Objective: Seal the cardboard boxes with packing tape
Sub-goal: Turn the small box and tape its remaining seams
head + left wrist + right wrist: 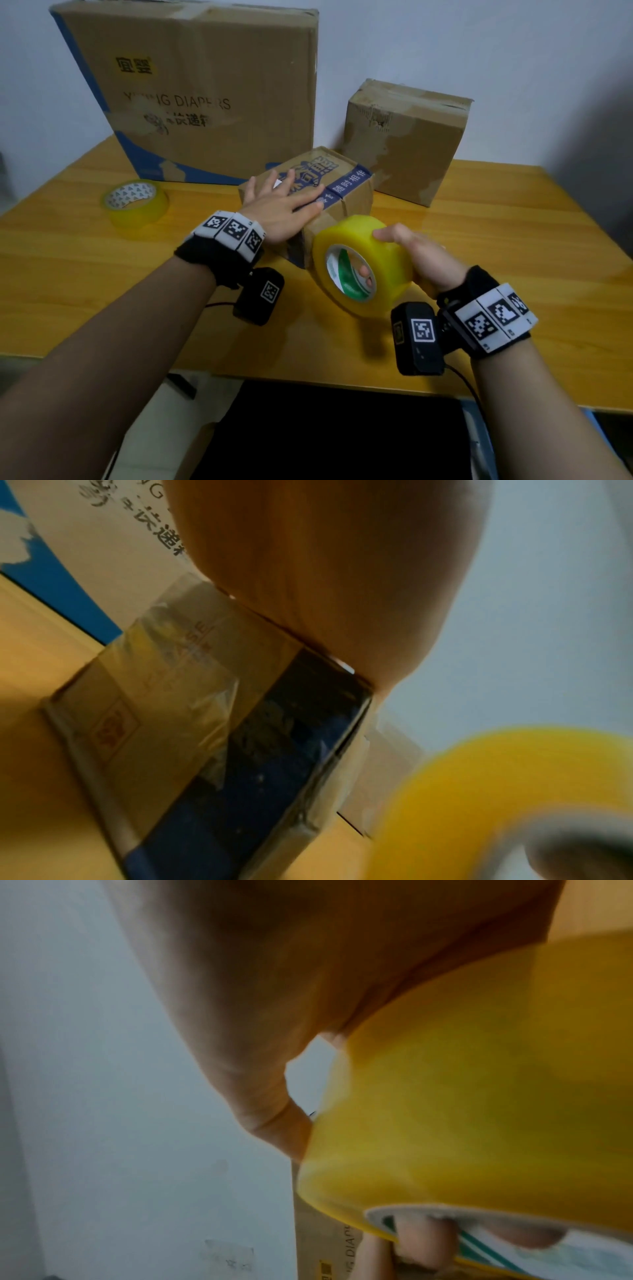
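Observation:
A small cardboard box (352,197) with blue printing on its flaps sits mid-table; its near side (192,723) carries clear tape. My left hand (284,202) lies flat on its top with straight fingers, pressing the flaps. My right hand (407,253) grips a large yellow roll of packing tape (363,263) just in front of the box's near corner, thumb on the outer rim and fingers (421,1240) hooked inside the core. The roll (479,1096) fills the right wrist view, and it (496,791) appears blurred at the lower right of the left wrist view.
A big diaper carton (191,89) leans at the back left. A medium brown box (407,144) stands behind the small one. A second yellow tape roll (135,202) lies at the left on the wooden table (513,274). The table's front edge is near my forearms.

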